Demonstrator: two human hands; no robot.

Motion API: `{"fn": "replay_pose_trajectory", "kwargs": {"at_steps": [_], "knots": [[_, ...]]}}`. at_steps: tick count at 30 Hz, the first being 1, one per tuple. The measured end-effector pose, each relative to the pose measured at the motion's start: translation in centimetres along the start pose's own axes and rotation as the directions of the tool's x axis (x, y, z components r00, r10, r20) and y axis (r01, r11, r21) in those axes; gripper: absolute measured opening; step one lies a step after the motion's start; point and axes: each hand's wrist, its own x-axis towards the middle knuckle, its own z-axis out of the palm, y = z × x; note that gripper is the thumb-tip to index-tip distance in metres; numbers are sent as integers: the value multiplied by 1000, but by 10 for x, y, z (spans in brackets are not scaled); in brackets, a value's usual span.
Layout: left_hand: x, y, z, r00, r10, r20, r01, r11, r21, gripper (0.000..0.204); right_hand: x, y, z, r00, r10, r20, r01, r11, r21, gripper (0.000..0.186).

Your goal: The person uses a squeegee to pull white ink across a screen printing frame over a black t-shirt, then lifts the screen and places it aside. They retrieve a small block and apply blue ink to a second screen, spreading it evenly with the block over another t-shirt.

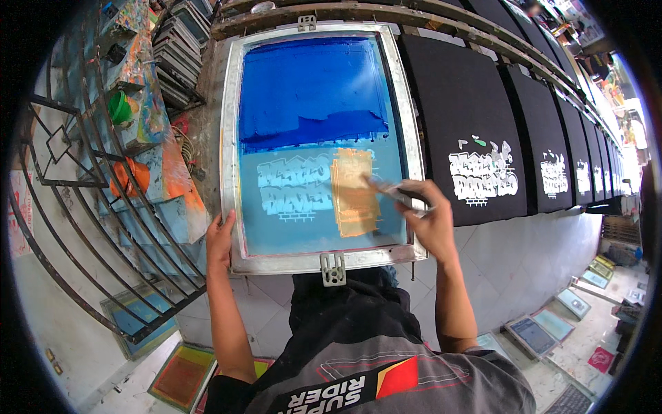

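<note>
A metal-framed printing screen lies flat on the long table, its mesh dark blue above, pale blue below, with a yellowish ink patch. Black shirts with white graffiti-style prints line the table rightward. The left hand curls its grip over the frame's lower-left edge; the right hand has its grip closed around a small scraper tipped onto the ink.

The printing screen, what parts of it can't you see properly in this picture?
- Head view: whatever lies under the screen is hidden by the blue mesh and ink.
- The tool in the right hand: its handle is covered by the fingers and its tip is blurred.
- The left hand: its fingers curl under the metal frame, out of sight.
- Floor screens at the rim: too small and bent to make out.
</note>
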Motion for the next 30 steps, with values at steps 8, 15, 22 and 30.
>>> {"fn": "replay_pose_trajectory", "kwargs": {"at_steps": [8,15,22,30], "knots": [[6,-16,1,985,151,-83,-152,988,-7,65,-41,-9,40,908,-307,286,417,727,-545,34],[2,-12,8,983,147,-108,-151,988,-36,57,-59,-14,55,902,-311,300,432,651,-624,33],[6,-9,1,996,84,-31,-87,989,-119,52,-62,-5,60,914,-309,263,405,647,-646,34],[7,-13,-4,999,43,-26,-46,992,-115,52,-61,-6,64,910,-252,330,411,651,-637,34]]}}
